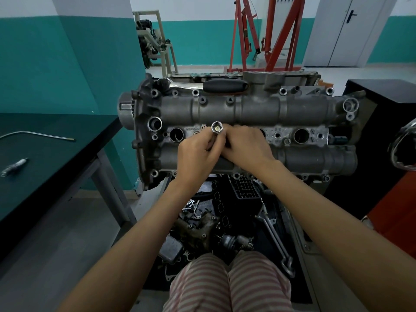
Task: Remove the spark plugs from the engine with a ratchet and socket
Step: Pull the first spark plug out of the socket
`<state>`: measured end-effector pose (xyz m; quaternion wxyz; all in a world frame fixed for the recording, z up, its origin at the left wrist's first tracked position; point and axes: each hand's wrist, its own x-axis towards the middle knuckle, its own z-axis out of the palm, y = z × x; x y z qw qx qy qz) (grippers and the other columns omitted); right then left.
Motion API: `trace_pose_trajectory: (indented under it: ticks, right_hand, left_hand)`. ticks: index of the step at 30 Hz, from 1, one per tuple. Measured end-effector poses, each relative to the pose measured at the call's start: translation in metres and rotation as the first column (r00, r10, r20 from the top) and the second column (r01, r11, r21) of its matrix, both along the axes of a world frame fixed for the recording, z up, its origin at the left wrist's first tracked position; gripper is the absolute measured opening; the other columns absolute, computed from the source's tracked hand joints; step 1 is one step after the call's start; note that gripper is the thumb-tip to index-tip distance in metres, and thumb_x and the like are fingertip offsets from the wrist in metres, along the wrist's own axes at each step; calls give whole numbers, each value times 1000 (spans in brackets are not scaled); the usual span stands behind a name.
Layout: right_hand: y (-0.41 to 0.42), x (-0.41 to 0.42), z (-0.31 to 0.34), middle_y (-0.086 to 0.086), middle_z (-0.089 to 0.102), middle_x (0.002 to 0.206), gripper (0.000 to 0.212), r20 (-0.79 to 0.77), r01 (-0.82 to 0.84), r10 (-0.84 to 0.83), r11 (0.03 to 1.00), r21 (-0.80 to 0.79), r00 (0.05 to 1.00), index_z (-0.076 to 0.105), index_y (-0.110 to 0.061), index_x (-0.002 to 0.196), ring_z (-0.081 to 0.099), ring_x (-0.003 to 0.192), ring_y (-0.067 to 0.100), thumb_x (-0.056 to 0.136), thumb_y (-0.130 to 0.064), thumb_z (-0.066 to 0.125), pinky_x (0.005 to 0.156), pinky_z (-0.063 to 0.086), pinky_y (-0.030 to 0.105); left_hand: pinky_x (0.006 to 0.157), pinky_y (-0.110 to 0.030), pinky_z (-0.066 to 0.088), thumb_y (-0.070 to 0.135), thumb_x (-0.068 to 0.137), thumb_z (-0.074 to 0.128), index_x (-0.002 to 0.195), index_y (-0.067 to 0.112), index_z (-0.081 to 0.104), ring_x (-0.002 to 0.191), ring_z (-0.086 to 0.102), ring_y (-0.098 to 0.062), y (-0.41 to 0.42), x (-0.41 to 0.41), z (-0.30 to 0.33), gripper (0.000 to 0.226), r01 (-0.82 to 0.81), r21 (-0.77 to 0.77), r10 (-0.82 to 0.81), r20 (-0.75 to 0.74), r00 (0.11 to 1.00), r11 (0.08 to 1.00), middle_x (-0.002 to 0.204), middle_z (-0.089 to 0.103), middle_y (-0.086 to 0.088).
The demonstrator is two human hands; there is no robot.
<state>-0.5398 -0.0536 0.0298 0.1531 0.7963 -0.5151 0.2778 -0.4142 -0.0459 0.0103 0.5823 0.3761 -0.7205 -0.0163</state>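
The grey engine head [243,109] lies across the middle of the view, with open round spark plug wells [176,134] along its centre. My left hand [198,154] grips a chrome socket [217,127] over the wells, its open end turned up toward me with something pale inside. My right hand [247,147] closes in from the right and pinches the lower part of the same socket. A ratchet [216,85] with a black handle rests along the far top edge of the engine. One spark plug [14,167] lies on the dark table at left.
A dark table [45,154] on the left carries a bent metal rod [36,135]. Below the engine a black tray holds several loose engine parts and a wrench [275,242]. A red engine hoist [265,34] stands behind, and a black and orange cabinet [387,140] is at right.
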Motion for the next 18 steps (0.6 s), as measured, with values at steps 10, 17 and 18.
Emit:
trace_pose_trajectory:
  ticks: [10, 17, 18]
  right_hand:
    - [0, -1, -1, 14, 65, 84, 26, -71, -8, 6, 1000, -26, 997, 58, -7, 95, 61, 76, 35, 90, -30, 47, 56, 29, 31]
    - [1, 1, -1, 11, 62, 86, 23, 2, -38, 38, 999, -3, 999, 46, -9, 90, 59, 74, 35, 89, -31, 49, 53, 24, 30]
    - [1, 1, 0, 11, 62, 84, 22, 10, -35, 35, 999, -3, 999, 45, -10, 88, 59, 73, 35, 89, -32, 50, 53, 23, 29]
  left_hand:
    - [45, -31, 29, 17, 87, 58, 61, -1, 43, 45, 34, -20, 2, 0, 1, 35, -6, 25, 6, 16, 1000, 1000, 49, 36, -5]
    - [48, -39, 38, 21, 90, 52, 69, -5, 50, 47, 42, -23, 5, 0, 2, 33, -9, 13, 9, 7, 1000, 1000, 53, 46, -11]
    - [47, -39, 37, 19, 90, 53, 68, -4, 50, 47, 42, -23, 4, 0, 2, 31, -12, 15, 12, 10, 1000, 1000, 53, 46, -11]
